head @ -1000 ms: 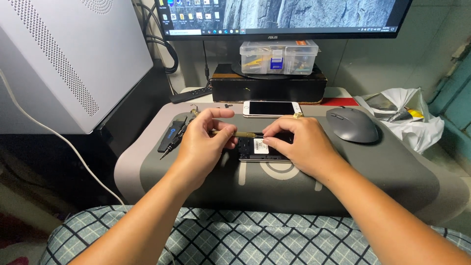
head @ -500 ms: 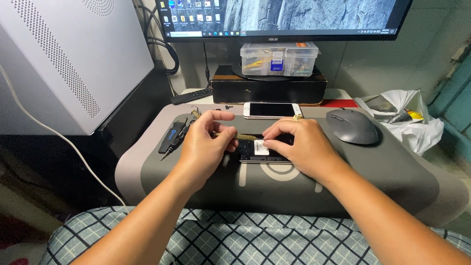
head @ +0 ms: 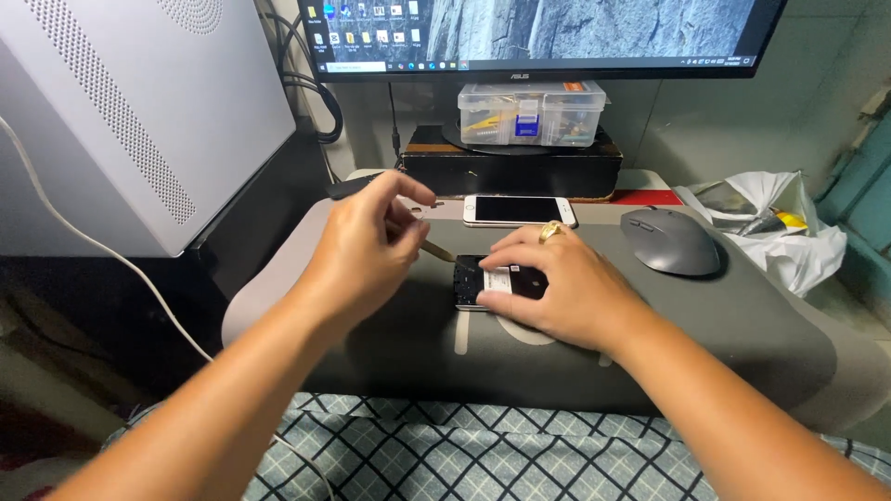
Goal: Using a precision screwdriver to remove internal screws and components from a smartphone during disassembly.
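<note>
Small dark opened-up phone with a white sticker inside (head: 490, 281), back cover off, lying flat on the wide grey desk mat (head: 742, 325), just in front of the white slab phone with black screen (head: 518, 211). Right hand (head: 557, 288) spread flat over the right half, pinning it down rather than closing around it. Left hand (head: 367, 246) pinched shut on a thin tan stick-like pry tool (head: 436, 250), tip pointing at the top-left corner.

Looks light and stiff, but probably pretty fragile inside. Bare board and thin clips by the look of it, so best held by the outer edges and pressed gently, never on the exposed innards. Likely to skate on the mat if not held.

Hard to tell whether the tool tip actually touches the frame. Right half of the phone buried under the palm. Grey computer mouse (head: 670, 240) sitting well off to the right.
</note>
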